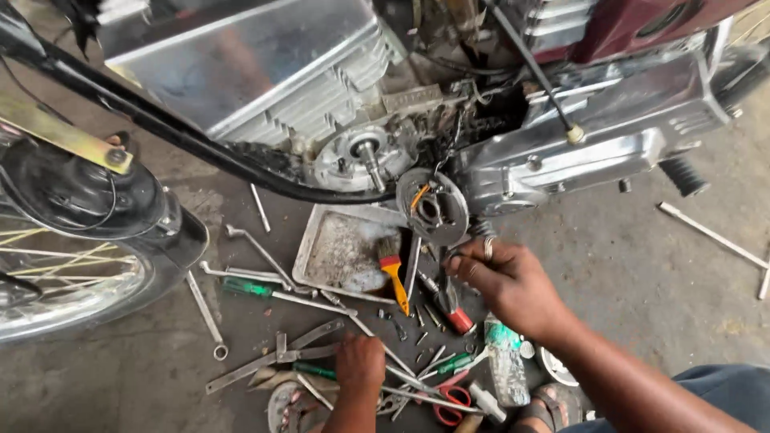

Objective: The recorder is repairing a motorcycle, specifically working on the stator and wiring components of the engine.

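Two hands low among tools spread beside the opened motorcycle engine.
Left hand presses flat on the loose tools, grasp unclear; right hand, fingers curled, touches the round stator plate hanging near the shaft.

Glossy metal engine cover, dull greasy metal tray (rough concrete floor)

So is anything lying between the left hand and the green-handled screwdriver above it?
Yes. A pair of metal pliers lies crosswise between the left hand and the green-handled screwdriver, with a thin rod beside it; the hand rests on tools, holding none visibly.
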